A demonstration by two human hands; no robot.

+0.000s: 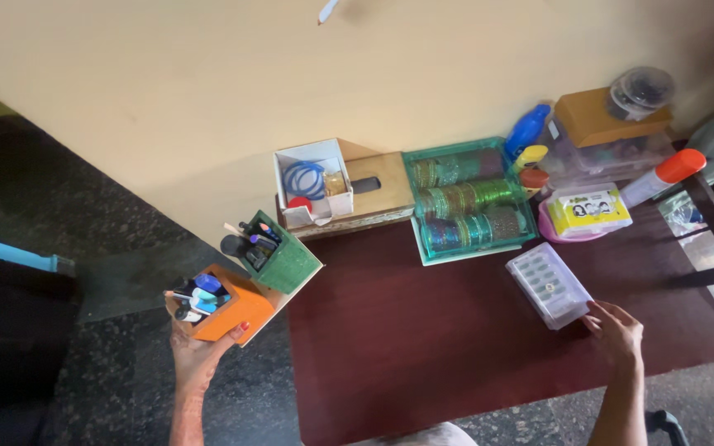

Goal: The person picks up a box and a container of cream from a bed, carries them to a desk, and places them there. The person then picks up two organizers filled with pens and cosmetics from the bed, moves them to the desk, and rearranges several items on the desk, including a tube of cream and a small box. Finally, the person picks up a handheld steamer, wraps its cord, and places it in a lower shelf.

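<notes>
Left hand: your left hand [196, 355] grips the orange-and-green organiser [245, 289] off the tabletop's [423, 347] edge.
Right hand: your right hand [617, 330] touches the clear compartment box [549, 285].
Behind: a teal bangle tray [466, 200] by the wall.

A dark red table [423, 330] fills the lower centre of the frame. Along its upper edge sit a wooden box [378, 194], a green bangle tray [466, 202] and a pink tub [584, 223]. A clear compartment case [549, 283] lies at centre right.
</notes>
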